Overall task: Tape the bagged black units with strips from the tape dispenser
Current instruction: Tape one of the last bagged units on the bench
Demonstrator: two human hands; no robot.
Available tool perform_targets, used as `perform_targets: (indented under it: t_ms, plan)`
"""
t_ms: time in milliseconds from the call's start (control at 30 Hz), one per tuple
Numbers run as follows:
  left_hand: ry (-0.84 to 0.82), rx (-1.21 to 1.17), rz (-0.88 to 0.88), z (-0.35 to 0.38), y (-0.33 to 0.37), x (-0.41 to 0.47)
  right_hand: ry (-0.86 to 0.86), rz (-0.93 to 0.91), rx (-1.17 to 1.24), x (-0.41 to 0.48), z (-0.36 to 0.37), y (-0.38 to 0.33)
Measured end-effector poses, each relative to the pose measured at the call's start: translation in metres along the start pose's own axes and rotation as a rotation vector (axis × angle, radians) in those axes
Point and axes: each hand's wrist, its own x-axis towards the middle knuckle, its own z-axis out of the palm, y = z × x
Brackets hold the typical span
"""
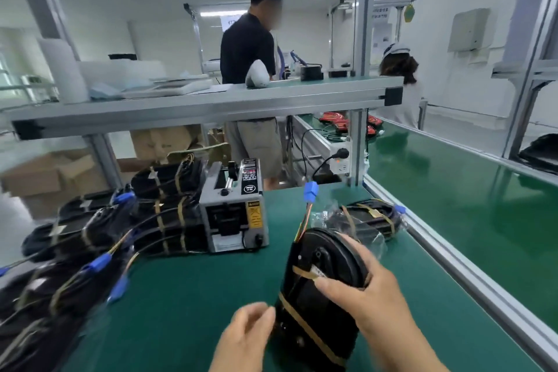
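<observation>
Taping this one well, what should I watch? asks the newcomer.

Me: Start wide. On the green bench mat (193,296), the stack of taped units (169,211) sits at my left, right beside the grey tape dispenser (234,214). One more bagged unit (368,220) lies further back, by the bench's right edge. The bagged black unit (317,296) I am working on is tilted on end in front of me, between my hands. I cannot tell whether its base touches the mat.

Newcomer: And your grip?

Me: My right hand (365,290) is curled over its rounded top, with the thumb pressing the end of the short tape strip (305,273). My left hand (247,332) is at the lower left side with its fingers bent. It is too blurred to tell whether it grips or only touches.

Newcomer: So what makes it good?

Me: As I judge it, rub that strip flat from the middle outward so the bag film pulls tight without a wrinkle. The long tape strip (311,332) already wraps the lower body. Brace the unit firmly or it will roll under the thumb. Mind the blue connector (311,190) on its wires at the top, and leave it clear of the tape.
</observation>
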Motion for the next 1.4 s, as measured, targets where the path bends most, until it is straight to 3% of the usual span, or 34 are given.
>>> perform_targets:
  t_ms: [33,100,267,367,567,700,867,933,967,1067,1167,1233,1400]
  plan:
    - [0.151,0.039,0.05,0.005,0.005,0.016,-0.053,-0.007,-0.052,0.0,0.001,-0.001]
    - [0.24,0.102,0.241,0.009,0.025,0.014,-0.126,-0.005,-0.13,0.002,0.001,-0.006]
    - [0.122,0.163,0.48,0.012,0.054,0.03,-0.302,-0.015,-0.21,0.008,-0.001,-0.015]
    - [0.143,0.209,0.575,0.014,0.053,0.034,-0.343,-0.009,-0.207,0.008,-0.004,-0.016]
    - [0.147,0.486,1.146,0.017,0.035,0.029,-0.328,-0.012,-0.22,0.012,-0.009,-0.013]
    - [0.209,0.631,1.245,0.023,0.033,0.032,-0.354,-0.045,-0.253,0.009,-0.009,-0.011]
    - [0.16,0.589,1.286,0.032,0.034,0.033,-0.184,-0.039,-0.175,0.008,0.005,-0.004]
    - [0.114,0.422,1.16,0.025,0.037,0.033,-0.139,-0.057,-0.217,0.01,0.007,-0.002]
    - [0.146,0.313,1.016,0.018,0.041,0.034,-0.107,-0.071,-0.232,0.011,0.007,-0.001]
    - [0.337,0.056,0.428,-0.002,0.049,0.06,-0.051,-0.049,-0.191,0.016,0.009,0.004]
    - [0.359,-0.202,-0.025,-0.024,0.049,0.113,-0.041,-0.046,-0.146,0.017,0.011,0.007]
    - [0.4,-0.275,-0.183,-0.032,0.048,0.142,-0.034,-0.06,-0.152,0.016,0.014,0.008]
    - [0.37,-0.398,-0.386,-0.036,0.051,0.184,-0.048,-0.086,-0.163,0.015,0.018,0.005]
